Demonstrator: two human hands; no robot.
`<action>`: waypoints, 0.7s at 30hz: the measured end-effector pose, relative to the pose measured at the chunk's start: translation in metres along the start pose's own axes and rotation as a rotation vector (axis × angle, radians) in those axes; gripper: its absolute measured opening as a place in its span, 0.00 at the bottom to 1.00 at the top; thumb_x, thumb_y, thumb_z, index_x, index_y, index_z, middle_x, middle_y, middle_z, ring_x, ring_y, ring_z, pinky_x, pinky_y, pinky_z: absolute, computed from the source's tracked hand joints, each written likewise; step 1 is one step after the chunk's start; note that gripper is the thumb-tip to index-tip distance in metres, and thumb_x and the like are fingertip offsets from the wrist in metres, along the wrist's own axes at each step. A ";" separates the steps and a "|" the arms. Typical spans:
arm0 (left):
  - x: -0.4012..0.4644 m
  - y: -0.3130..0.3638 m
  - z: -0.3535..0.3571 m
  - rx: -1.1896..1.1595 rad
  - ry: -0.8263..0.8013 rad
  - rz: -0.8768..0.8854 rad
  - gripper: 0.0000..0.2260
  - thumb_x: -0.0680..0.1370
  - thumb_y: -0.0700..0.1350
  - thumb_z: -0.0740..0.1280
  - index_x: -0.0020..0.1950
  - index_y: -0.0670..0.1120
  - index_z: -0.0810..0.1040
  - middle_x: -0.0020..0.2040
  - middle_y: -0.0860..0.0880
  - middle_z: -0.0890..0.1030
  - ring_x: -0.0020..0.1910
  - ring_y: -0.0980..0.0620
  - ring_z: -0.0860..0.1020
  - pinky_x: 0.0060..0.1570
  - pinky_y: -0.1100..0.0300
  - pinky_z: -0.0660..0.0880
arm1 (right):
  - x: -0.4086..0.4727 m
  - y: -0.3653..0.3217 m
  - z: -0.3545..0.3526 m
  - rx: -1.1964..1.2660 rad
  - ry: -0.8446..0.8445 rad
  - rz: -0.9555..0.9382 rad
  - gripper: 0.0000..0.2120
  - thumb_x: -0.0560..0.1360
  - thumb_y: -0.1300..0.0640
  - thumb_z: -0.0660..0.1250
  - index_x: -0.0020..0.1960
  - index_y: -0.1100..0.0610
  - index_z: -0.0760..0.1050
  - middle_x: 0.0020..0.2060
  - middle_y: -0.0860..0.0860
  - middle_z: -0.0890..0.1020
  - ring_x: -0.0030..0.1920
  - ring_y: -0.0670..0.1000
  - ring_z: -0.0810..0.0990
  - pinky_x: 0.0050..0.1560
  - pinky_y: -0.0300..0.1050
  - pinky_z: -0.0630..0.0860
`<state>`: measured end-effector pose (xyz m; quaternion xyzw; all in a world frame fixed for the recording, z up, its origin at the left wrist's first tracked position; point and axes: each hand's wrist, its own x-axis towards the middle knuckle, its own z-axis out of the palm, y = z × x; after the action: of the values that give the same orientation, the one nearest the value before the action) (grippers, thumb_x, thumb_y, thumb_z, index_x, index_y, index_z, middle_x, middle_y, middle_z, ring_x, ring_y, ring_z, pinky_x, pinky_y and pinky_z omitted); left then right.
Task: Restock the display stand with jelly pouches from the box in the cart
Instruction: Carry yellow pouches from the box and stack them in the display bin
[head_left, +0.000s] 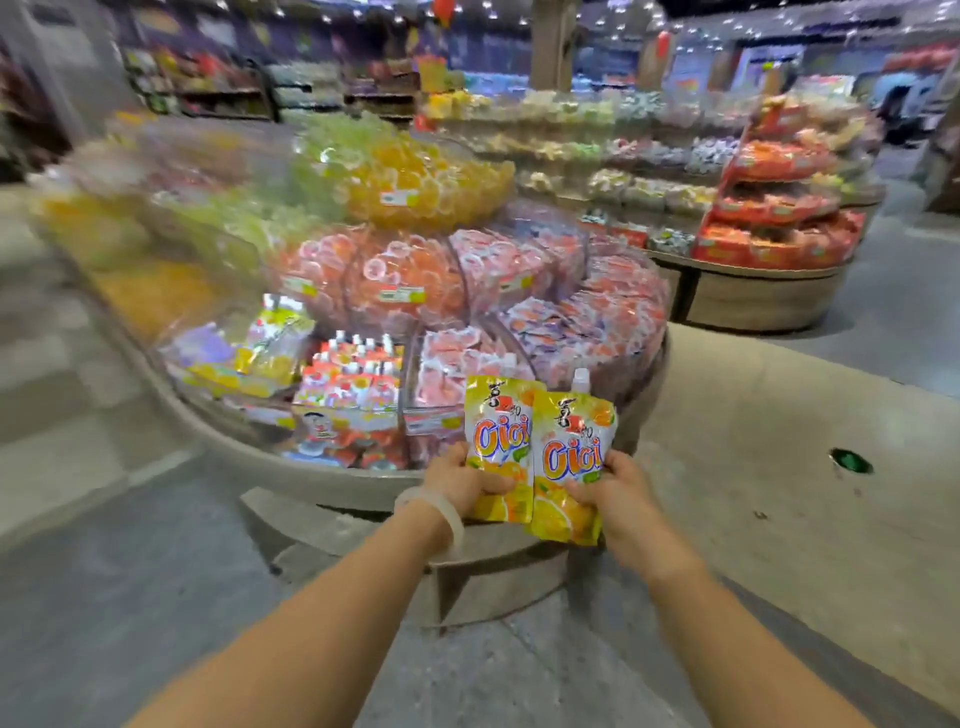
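My left hand (457, 480) grips the bottom of a yellow-orange jelly pouch (497, 426). My right hand (621, 491) grips a second, matching pouch (574, 452) with a white spout cap. Both pouches are held upright side by side, just in front of the round tiered display stand (291, 462). In the stand's lowest tier, left of my hands, stands a compartment of upright orange spouted pouches (356, 374), and yellow pouches (270, 348) lie further left. The cart and its box are out of view.
Upper tiers hold clear bins of orange and pink jelly cups (395, 275) and yellow ones (415, 176). A second round stand with red boxes (774, 228) stands at the back right. Grey floor surrounds the stand, with a small green mark (851, 461) on the right.
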<state>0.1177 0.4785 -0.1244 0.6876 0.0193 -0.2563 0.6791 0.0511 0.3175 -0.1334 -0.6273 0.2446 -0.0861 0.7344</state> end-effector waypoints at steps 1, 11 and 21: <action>0.002 0.002 -0.030 -0.016 0.066 0.007 0.18 0.68 0.30 0.73 0.54 0.42 0.78 0.52 0.40 0.83 0.52 0.39 0.81 0.57 0.42 0.77 | 0.006 -0.001 0.030 -0.004 -0.051 0.002 0.17 0.68 0.76 0.68 0.52 0.61 0.73 0.46 0.57 0.82 0.47 0.56 0.81 0.53 0.55 0.78; 0.026 0.011 -0.233 -0.304 0.485 -0.003 0.18 0.69 0.27 0.70 0.55 0.41 0.78 0.50 0.39 0.83 0.44 0.40 0.82 0.41 0.51 0.81 | 0.073 0.016 0.270 -0.134 -0.457 0.056 0.19 0.68 0.78 0.67 0.50 0.58 0.73 0.47 0.58 0.82 0.47 0.55 0.80 0.51 0.52 0.78; 0.128 0.093 -0.387 -0.306 0.656 0.096 0.12 0.71 0.32 0.71 0.53 0.41 0.80 0.47 0.41 0.84 0.44 0.43 0.82 0.47 0.48 0.80 | 0.190 -0.023 0.457 -0.172 -0.626 0.015 0.15 0.72 0.73 0.65 0.54 0.59 0.73 0.49 0.54 0.81 0.49 0.54 0.78 0.54 0.50 0.75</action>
<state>0.3894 0.7952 -0.1074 0.6236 0.2421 0.0160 0.7431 0.4337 0.6323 -0.1160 -0.6814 0.0180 0.1374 0.7187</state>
